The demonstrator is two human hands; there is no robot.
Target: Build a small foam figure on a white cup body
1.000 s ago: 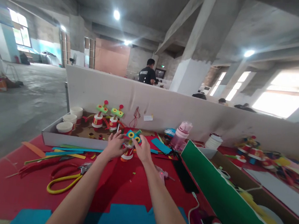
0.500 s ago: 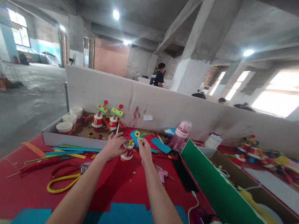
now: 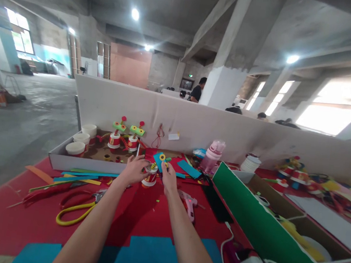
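A small red-and-white paper cup stands upside down on the red tabletop between my hands. My left hand is closed at the cup's upper edge, beside a small yellow-green folded paper spring on top. Just above the cup, my right hand pinches a blue paper piece with yellow ring eyes. Whether the spring touches the blue piece is hidden by my fingers. A pink glue gun with a red light lies right of my right forearm.
On the left, a shallow box holds white cups and two finished cup figures. Yellow-handled scissors, pliers and paper strips lie before it. Rightward are a phone, a pink bottle and a green-sided box.
My right hand and the blue piece have shifted only slightly, and the left hand keeps its place at the cup. In the background, a person has moved right, partly behind the pillar.
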